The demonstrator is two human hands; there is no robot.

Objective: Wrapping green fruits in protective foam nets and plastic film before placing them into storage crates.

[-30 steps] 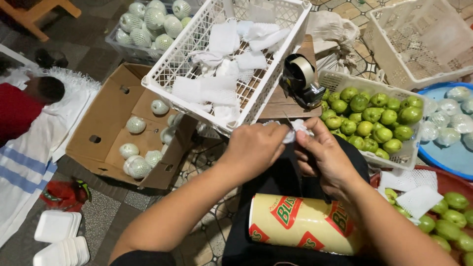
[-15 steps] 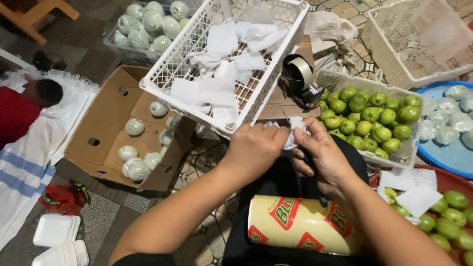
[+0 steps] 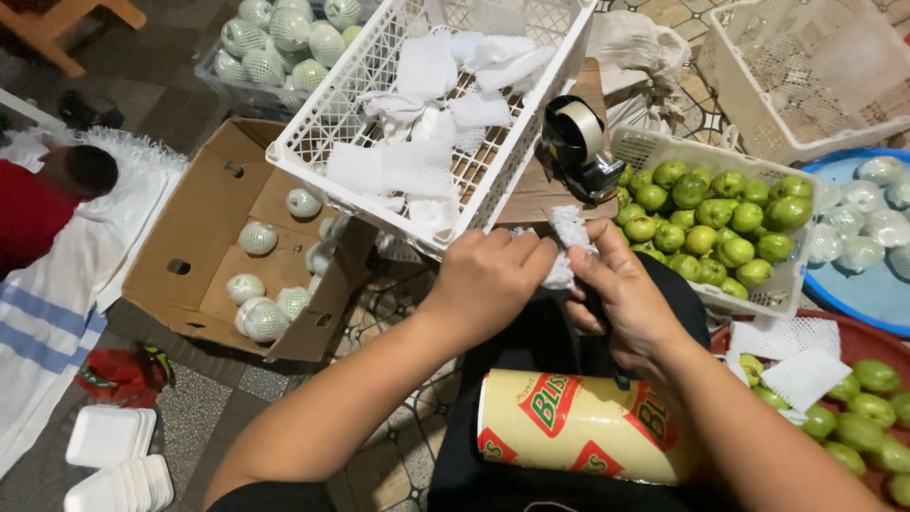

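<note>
A white slatted crate of foam net sleeves sat tilted above an open cardboard box holding net-wrapped fruit, with a white basket of green fruit to the right and a tape dispenser on the small wooden counter between them. A yellow printed roll lay across the person's lap, its long axis running left to right. Both forearms reached forward and met at the middle. The left hand was curled, knuckles up, fingers closed on a white foam net sleeve. The right hand pinched the same sleeve from the other side, thumb on top. The sleeve stood nearly upright between them, its long axis pointing away towards the dispenser, just below the counter's edge.
</note>
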